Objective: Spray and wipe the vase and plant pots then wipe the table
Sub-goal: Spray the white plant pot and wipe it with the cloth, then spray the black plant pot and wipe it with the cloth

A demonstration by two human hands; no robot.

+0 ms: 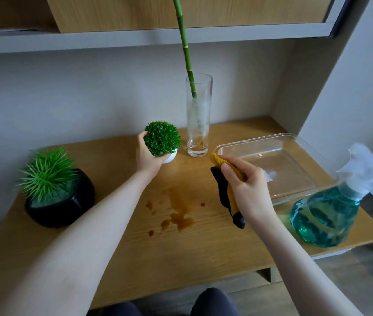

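Observation:
My left hand [147, 156] grips the small white pot [171, 157] under a round green bush [162, 137], at the back middle of the wooden table [203, 252]. My right hand [247, 181] holds a yellow and black cloth [224, 190] just above the table, right of the pot. A tall clear glass vase [198, 124] with a green bamboo stem [186, 53] stands behind, between both hands. A black pot [67, 204] with a spiky green plant [46, 172] sits at the left. A blue-green spray bottle [327, 215] stands at the right front edge.
A brown liquid spill [180, 210] spreads over the middle of the table. A clear plastic tray [272, 160] lies at the right, behind the spray bottle. A shelf [135, 39] hangs overhead, and the wall closes in behind and at the right. My knees [210, 302] show below the table's front edge.

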